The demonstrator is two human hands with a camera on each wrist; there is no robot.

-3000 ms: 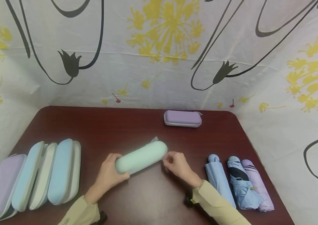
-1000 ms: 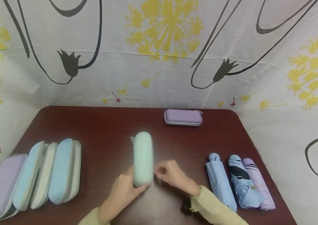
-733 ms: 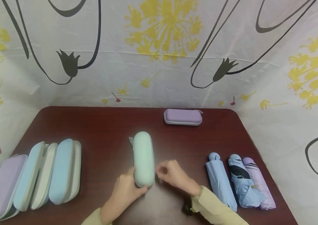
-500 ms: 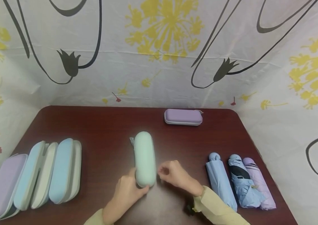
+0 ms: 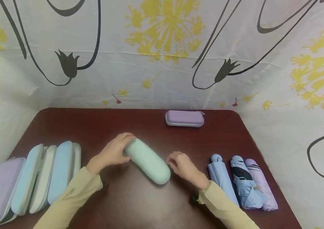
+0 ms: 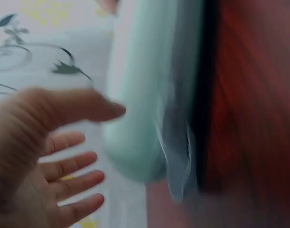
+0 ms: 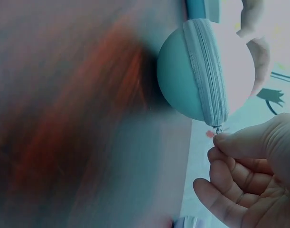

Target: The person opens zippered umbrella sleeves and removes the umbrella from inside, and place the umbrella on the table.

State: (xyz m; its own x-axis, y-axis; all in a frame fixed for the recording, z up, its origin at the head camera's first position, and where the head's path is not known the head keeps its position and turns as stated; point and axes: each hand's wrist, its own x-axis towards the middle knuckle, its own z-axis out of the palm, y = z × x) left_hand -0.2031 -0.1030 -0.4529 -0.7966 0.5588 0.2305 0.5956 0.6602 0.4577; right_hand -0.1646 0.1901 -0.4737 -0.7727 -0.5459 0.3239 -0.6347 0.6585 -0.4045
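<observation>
A mint-green zippered case lies slanted on the table in the head view, its far end to the left. My left hand is at that far end; in the left wrist view its fingers are spread and straight beside the case, the thumb over its side. A grey fabric tab hangs from this end. My right hand is at the near end. In the right wrist view its thumb and forefinger pinch the small zipper pull below the zipper, which looks closed across this end.
At left stand a purple case and light blue and cream cases in a row. A smaller purple case lies at the table's back edge. Folded umbrellas, blue, patterned blue and purple, lie at right.
The case has turned from pointing straight away to slanting toward the upper left. My left hand has moved from its near end to its far end. The right hand has shifted slightly right and up.
</observation>
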